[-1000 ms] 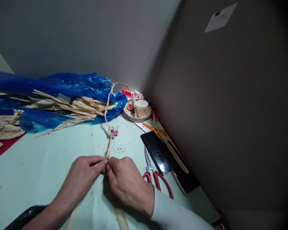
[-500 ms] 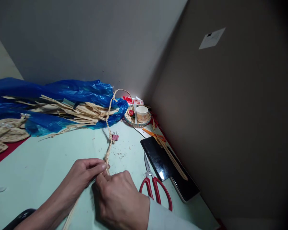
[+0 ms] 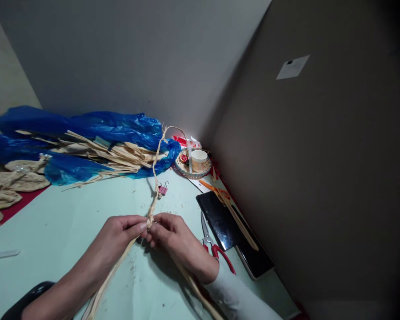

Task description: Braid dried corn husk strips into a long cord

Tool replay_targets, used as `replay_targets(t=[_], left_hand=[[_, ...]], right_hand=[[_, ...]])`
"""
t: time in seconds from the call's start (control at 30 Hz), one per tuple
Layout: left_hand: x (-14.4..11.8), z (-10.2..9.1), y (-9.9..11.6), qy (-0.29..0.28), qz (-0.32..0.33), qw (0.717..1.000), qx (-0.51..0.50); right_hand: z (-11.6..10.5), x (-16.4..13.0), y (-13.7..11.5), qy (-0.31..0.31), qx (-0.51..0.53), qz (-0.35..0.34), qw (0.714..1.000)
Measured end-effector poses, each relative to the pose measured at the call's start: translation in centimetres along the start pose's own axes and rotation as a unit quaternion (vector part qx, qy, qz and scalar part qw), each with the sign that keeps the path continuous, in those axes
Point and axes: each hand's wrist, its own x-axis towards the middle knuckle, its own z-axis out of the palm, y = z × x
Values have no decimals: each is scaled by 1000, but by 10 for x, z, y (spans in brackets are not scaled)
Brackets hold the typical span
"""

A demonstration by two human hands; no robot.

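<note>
A pale plant-fibre braid runs from my fingers away over the table, past a pink binder clip, and arches at its far end toward a small basket. My left hand pinches the near end of the braid from the left. From the right, my right hand pinches the same spot, thumb against the fibres. Loose strands trail toward me under both wrists. Beside my right forearm lie red-handled scissors, partly covered by the sleeve.
A blue plastic bag holds dry husk strips. The woven basket with a paper cup stands in the back corner. Black phones or tablets lie at right, woven leaf-shaped pieces at left. Walls rise behind and right.
My right hand has turned from back-up over the braid to a pinch at its right side, and a strand now trails under my right wrist. The camera view has shifted slightly.
</note>
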Motion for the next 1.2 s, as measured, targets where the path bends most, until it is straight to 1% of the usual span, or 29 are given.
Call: replay_targets(t=[0.07, 0.13, 0.2, 0.23, 0.3, 0.4, 0.5, 0.6, 0.7, 0.8, 0.9, 1.07, 1.13, 1.2], left_hand=[[2, -1, -2, 29, 17, 997, 66], [3, -3, -4, 46, 30, 991, 120], [4, -5, -4, 51, 33, 987, 150], [4, -5, -4, 51, 31, 986, 156], [4, -6, -3, 42, 25, 986, 157], [3, -5, -2, 29, 21, 987, 154], [3, -4, -3, 23, 22, 986, 161], [2, -4, -5, 20, 31, 983, 179], [1, -5, -6, 16, 46, 979, 200], [1, -6, -6, 12, 63, 966, 250], [2, -5, -6, 7, 69, 950, 304], [-2, 1, -3, 17, 77, 932, 354], [-5, 3, -2, 32, 92, 918, 384], [-8, 5, -3, 49, 110, 898, 423]], right_hand=[[-1, -4, -3, 23, -124, -1, 992], [-5, -9, -8, 55, -256, -21, 965], [-10, -12, -12, 63, -328, -51, 941], [-12, -13, -13, 55, -337, -58, 938], [-17, -13, -16, 24, -326, -53, 944], [-21, -10, -21, 8, -310, -29, 950], [-18, -9, -25, 14, -301, 2, 954], [-12, -8, -23, 33, -283, 27, 958], [-7, -7, -16, 50, -269, 14, 962], [-6, -6, -9, 61, -280, -20, 958], [-8, -5, -7, 56, -303, -41, 951], [-13, -4, -7, 52, -300, -26, 952], [-13, -3, -5, 57, -282, -16, 957], [-10, -2, -2, 65, -260, -7, 963]])
